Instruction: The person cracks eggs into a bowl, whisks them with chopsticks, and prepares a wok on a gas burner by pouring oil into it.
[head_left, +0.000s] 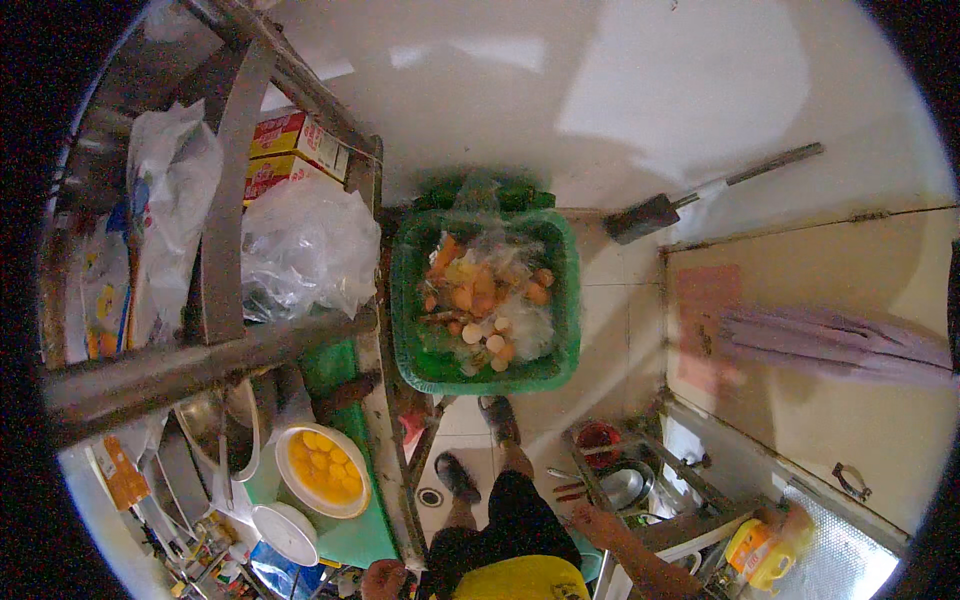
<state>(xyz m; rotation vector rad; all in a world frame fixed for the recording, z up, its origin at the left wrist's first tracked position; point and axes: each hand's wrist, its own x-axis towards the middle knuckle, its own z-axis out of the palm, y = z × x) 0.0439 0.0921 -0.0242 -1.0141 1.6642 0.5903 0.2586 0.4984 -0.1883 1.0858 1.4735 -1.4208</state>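
My left hand (385, 579) is low in the view, beside the front edge of a green-topped counter (380, 536). Only its back shows, with the fingers hidden. Over to the right, my right hand (594, 523) is by the corner of a sink frame (660, 534); its fingers are blurred, so a grip cannot be made out. A metal pan (626, 487) and a red bowl (598, 441) lie in the frame near that hand. On the counter, a white bowl (283, 495) of cracked eggs (324, 463) with several whole yolks stands next to a smaller white bowl (285, 534).
A green bin (487, 386) holding eggshells (480, 289) and plastic stands on the tiled floor ahead of my feet. Shelves at left carry plastic bags (311, 247) and red-yellow boxes (277, 139). A long-handled dustpan (641, 219) leans at the wall. At right is a yellow bottle (759, 553).
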